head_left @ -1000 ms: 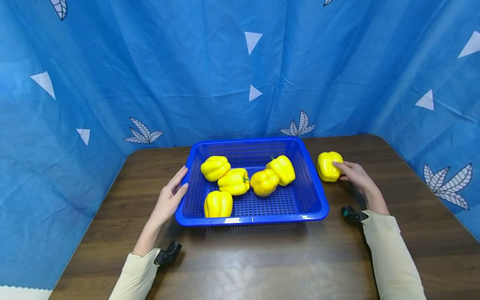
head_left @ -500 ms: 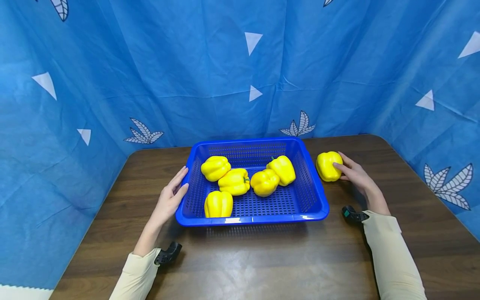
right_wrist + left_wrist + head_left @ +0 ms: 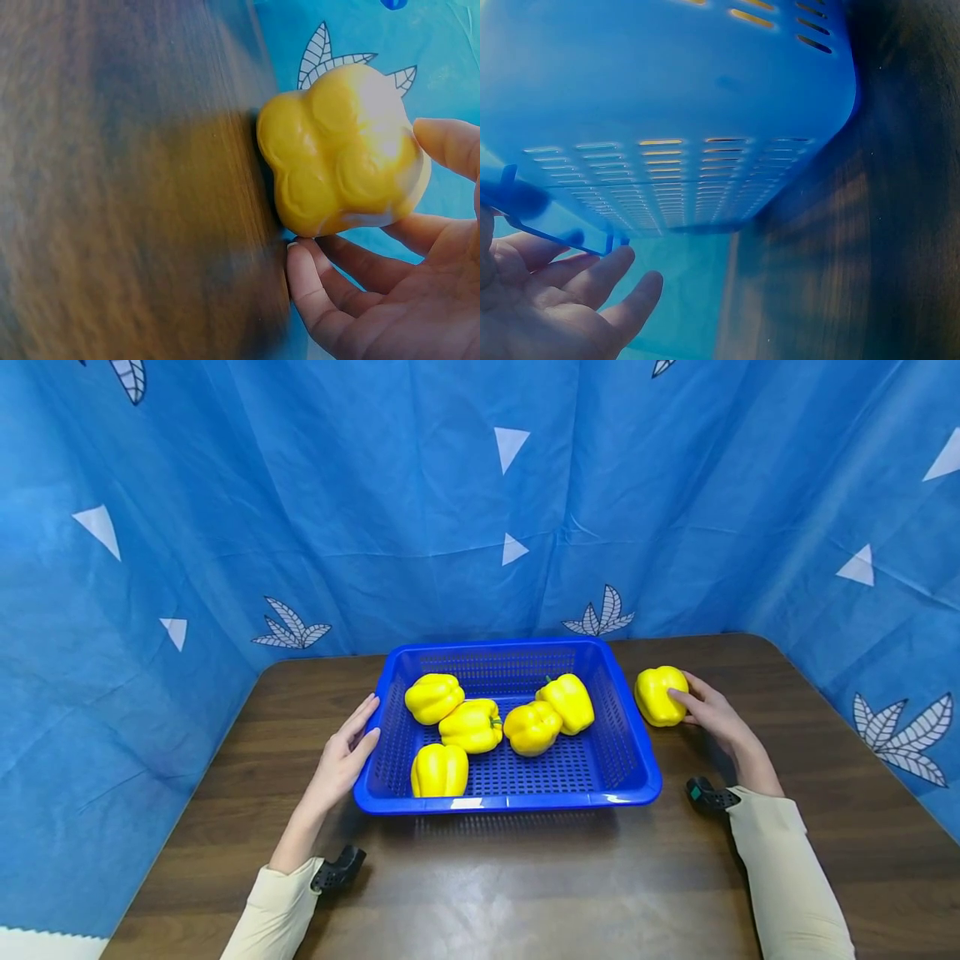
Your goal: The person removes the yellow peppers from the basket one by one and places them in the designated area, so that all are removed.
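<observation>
A blue plastic basket (image 3: 506, 802) with slotted walls sits mid-table in the head view, with several yellow bell peppers (image 3: 471, 727) inside. My left hand (image 3: 337, 764) rests at the basket's left rim, fingers extended along its outer side; in the left wrist view its fingers (image 3: 604, 277) lie by the rim's underside. To the right of the basket, my right hand (image 3: 712, 714) holds another yellow bell pepper (image 3: 660, 696) by its right side. The right wrist view shows the thumb against that pepper's (image 3: 337, 150) upper side and the fingers around its lower side, close to the tabletop.
The brown wooden table (image 3: 517, 885) carries the basket. A blue patterned curtain (image 3: 450, 502) hangs behind it and along both sides. Black wrist-worn devices (image 3: 337, 868) sit at both sleeve cuffs.
My right hand's fingers have spread and reached around the pepper's far right side. The left hand, the basket and the peppers in it have stayed put; the head view has shifted slightly.
</observation>
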Demonstrator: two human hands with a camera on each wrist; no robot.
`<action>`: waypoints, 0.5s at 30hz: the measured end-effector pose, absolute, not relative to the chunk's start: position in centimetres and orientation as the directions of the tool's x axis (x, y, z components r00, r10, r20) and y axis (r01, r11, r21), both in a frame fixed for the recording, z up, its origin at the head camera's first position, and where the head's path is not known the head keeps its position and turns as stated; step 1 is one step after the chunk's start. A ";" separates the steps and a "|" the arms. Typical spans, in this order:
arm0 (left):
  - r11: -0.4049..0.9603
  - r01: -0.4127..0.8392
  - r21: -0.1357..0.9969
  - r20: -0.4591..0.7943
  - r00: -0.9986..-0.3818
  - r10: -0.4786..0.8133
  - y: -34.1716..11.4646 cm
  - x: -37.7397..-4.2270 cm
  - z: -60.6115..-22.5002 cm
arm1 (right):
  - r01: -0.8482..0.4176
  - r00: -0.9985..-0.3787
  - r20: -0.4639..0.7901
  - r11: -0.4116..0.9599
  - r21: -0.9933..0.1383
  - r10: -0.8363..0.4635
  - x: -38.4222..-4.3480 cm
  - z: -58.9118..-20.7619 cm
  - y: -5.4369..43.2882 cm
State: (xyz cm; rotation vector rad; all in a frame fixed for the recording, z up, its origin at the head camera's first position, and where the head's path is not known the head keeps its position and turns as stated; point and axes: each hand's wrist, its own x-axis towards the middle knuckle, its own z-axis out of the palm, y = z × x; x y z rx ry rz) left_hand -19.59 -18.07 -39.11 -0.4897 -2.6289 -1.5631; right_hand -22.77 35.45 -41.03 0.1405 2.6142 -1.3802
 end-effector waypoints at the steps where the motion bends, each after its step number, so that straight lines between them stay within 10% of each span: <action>1: 0.442 0.291 0.848 0.198 -0.949 0.245 -18.1 -19.6 -39.1 | 0.164 -0.980 -0.201 0.565 -0.809 -0.003 -22.8 -41.0 35.4; 15: 0.432 0.291 0.854 0.199 -0.949 0.247 -18.2 -19.7 -39.2 | 0.176 -0.977 -0.214 0.577 -0.798 0.003 -22.7 -41.0 35.7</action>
